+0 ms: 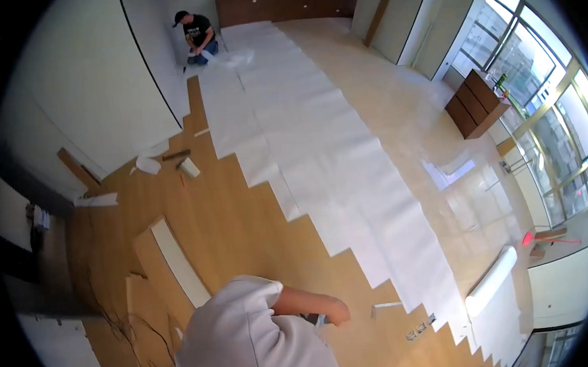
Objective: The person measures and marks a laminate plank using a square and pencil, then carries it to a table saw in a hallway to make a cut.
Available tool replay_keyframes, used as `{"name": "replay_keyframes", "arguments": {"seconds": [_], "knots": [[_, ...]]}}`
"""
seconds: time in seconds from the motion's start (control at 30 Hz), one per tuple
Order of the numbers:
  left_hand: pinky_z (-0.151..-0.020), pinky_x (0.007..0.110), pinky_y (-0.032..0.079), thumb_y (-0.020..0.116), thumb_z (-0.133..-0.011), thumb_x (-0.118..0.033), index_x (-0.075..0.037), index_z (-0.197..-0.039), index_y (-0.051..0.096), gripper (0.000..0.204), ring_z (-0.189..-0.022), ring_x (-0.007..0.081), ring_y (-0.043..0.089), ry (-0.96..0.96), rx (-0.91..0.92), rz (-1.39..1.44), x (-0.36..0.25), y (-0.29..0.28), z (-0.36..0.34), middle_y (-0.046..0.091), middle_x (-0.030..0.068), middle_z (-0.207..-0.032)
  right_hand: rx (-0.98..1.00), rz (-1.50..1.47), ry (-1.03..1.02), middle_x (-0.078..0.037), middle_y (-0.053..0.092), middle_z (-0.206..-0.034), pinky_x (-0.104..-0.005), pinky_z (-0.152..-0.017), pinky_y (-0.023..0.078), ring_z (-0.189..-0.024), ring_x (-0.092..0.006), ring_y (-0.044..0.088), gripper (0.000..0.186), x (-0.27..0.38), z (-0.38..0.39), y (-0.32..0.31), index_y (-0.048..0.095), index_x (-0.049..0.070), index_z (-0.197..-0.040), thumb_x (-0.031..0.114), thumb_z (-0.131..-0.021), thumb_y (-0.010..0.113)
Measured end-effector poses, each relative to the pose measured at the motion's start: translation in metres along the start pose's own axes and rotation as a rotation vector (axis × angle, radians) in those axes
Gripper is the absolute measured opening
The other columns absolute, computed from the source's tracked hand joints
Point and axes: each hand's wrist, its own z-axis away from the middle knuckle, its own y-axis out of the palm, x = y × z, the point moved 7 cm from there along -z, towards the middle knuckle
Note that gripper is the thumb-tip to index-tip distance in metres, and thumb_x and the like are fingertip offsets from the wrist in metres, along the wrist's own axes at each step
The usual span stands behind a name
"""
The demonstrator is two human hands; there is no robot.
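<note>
Neither my left hand nor my right hand shows. Closest in view, at the bottom centre, a person in a light short-sleeved shirt point(249, 339) bends over the wood-plank floor point(256, 232) with a bare arm point(310, 302) bent to the right; what that arm's hand holds is hidden. White sheeting point(312, 156) runs diagonally across the room in stepped edges. A white roll point(488, 279) lies on it at the right. A long board with a pale strip point(178, 261) and loose cables point(119, 329) are at the left.
Another person in a black shirt point(198, 34) kneels at the far end. A brown drawer unit point(471, 104) stands by the windows. A small white container point(189, 167) and tools point(176, 154) lie near the left wall. Pale bare subfloor point(395, 92) stretches along the right.
</note>
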Motion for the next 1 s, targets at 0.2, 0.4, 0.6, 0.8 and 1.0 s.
{"name": "replay_keyframes", "arguments": {"seconds": [0.2, 0.4, 0.6, 0.8, 1.0], "knots": [[-0.081, 0.05, 0.054, 0.064, -0.082, -0.02, -0.008, -0.101, 0.074, 0.025, -0.098, 0.0373, 0.068, -0.279, 0.141, -0.172, -0.067, -0.039, -0.076, 0.072, 0.016, -0.105, -0.02, 0.029, 0.032, -0.01, 0.064, -0.088, -0.0357, -0.064, 0.049, -0.073, -0.0221, 0.06, 0.012, 0.022, -0.021, -0.118, 0.062, 0.002, -0.096, 0.013, -0.093, 0.057], [-0.088, 0.05, 0.051, 0.057, -0.088, -0.022, -0.007, -0.114, 0.064, 0.031, -0.106, 0.037, 0.065, 0.049, -0.101, -0.011, -0.174, -0.059, -0.147, 0.068, 0.0177, -0.112, -0.093, -0.036, 0.065, -0.01, 0.064, -0.09, -0.0359, -0.066, 0.049, -0.076, -0.0223, 0.06, 0.013, -0.006, -0.007, -0.223, 0.062, 0.002, -0.098, 0.013, -0.092, 0.058], [-0.079, 0.052, 0.053, 0.06, -0.084, -0.024, -0.002, -0.101, 0.071, 0.03, -0.092, 0.0432, 0.066, -0.242, -0.101, -0.179, -0.095, 0.053, -0.171, 0.069, 0.0236, -0.102, -0.174, -0.163, 0.16, -0.01, 0.064, -0.093, -0.0362, -0.069, 0.049, -0.079, -0.0225, 0.06, 0.014, -0.097, 0.03, -0.331, 0.062, 0.002, -0.1, 0.013, -0.092, 0.06], [-0.075, 0.046, 0.054, 0.063, -0.085, -0.018, -0.001, -0.097, 0.069, 0.022, -0.084, 0.0384, 0.068, -0.483, -0.069, 0.113, -0.156, 0.117, -0.118, 0.07, 0.0229, -0.095, -0.363, -0.337, 0.31, -0.011, 0.065, -0.095, -0.0364, -0.071, 0.049, -0.081, -0.0227, 0.061, 0.016, -0.231, 0.113, -0.467, 0.063, 0.002, -0.102, 0.013, -0.091, 0.061], [-0.08, 0.039, 0.054, 0.063, -0.091, -0.017, -0.001, -0.109, 0.067, 0.024, -0.088, 0.0266, 0.068, -0.671, -0.055, 0.517, -0.275, 0.062, -0.075, 0.071, 0.0116, -0.094, -0.466, -0.463, 0.407, -0.011, 0.065, -0.097, -0.0367, -0.073, 0.05, -0.084, -0.023, 0.061, 0.018, -0.322, 0.219, -0.512, 0.063, 0.002, -0.105, 0.014, -0.091, 0.062]]}}
